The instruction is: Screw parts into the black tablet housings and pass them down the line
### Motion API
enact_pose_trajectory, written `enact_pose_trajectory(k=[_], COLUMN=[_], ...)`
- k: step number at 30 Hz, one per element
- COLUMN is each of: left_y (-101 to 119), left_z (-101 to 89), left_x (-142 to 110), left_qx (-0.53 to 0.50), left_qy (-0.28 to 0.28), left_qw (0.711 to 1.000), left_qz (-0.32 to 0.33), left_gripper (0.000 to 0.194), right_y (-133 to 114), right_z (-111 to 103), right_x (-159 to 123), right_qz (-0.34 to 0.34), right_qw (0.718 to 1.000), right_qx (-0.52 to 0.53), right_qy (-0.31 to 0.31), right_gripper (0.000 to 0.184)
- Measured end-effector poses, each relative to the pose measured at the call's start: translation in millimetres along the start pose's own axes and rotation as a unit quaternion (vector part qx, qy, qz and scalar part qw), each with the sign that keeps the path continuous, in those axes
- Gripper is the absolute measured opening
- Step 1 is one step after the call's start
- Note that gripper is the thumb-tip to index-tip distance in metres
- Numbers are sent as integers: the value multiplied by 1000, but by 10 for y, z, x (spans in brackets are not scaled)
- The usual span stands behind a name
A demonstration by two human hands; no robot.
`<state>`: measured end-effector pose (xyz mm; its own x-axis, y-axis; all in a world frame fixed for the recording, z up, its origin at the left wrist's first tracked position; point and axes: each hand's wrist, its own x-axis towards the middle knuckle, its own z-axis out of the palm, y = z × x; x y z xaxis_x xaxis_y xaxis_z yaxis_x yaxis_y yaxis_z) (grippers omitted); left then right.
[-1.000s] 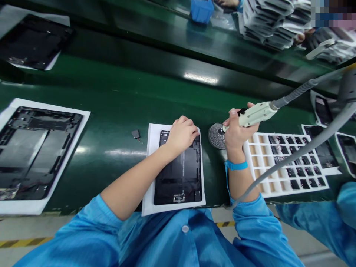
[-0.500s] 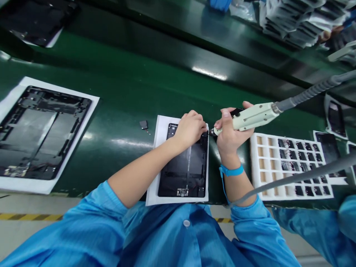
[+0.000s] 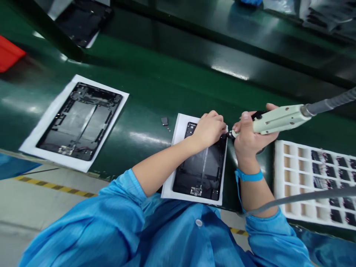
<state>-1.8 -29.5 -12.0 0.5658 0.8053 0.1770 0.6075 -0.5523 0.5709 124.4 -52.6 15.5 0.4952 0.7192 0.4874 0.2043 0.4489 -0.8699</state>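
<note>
My right hand (image 3: 249, 135) is wrapped round a pale green electric screwdriver (image 3: 280, 119), held nearly level with its tip pointing left. The tip meets the upper right corner of an open tablet (image 3: 194, 172), whose inner parts face up. My left hand (image 3: 210, 128) lies over the tablet's top end, fingers curled and closed at that same corner. Whatever those fingers hold is hidden. Under the tablet is a white sheet (image 3: 169, 189). A small black part with thin wires (image 3: 164, 121) lies on the green bench left of the sheet.
Another open tablet (image 3: 83, 122) rests on white sheeting to the left. At right stands a white foam tray (image 3: 280, 178) with small black parts in some compartments. A grey cable (image 3: 306, 198) crosses my right forearm. A dark post (image 3: 52, 33) and a red object (image 3: 9, 53) are at upper left.
The camera's view has swung left, so the bench things appear further right. Both hands keep about the same place at the tablet's corner, the screwdriver still in my right hand.
</note>
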Motion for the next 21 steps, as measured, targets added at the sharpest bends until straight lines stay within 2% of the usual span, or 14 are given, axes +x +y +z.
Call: enact_pose_trajectory(k=[6,12,16,21], left_y=[-13,-71,-72,-58], left_z=[-10,31,33,34], left_x=[-2,20,14,15], left_qx=[-5,-19,-19,-8], left_qy=[1,18,16,16], left_qw=[1000,1000,1000,1000], left_qz=[2,1,0,-4], left_gripper=[23,21,21,21], right_y=[-56,19,165,228], right_z=[-74,-401,-506,-482], right_x=[76,466,579,574], right_qz=[-4,-82,-57,-35], right_qw=[1000,991,988,986], right_qx=[20,-2,-52,-87], right_qy=[9,105,131,135], right_gripper=[56,48,52,57])
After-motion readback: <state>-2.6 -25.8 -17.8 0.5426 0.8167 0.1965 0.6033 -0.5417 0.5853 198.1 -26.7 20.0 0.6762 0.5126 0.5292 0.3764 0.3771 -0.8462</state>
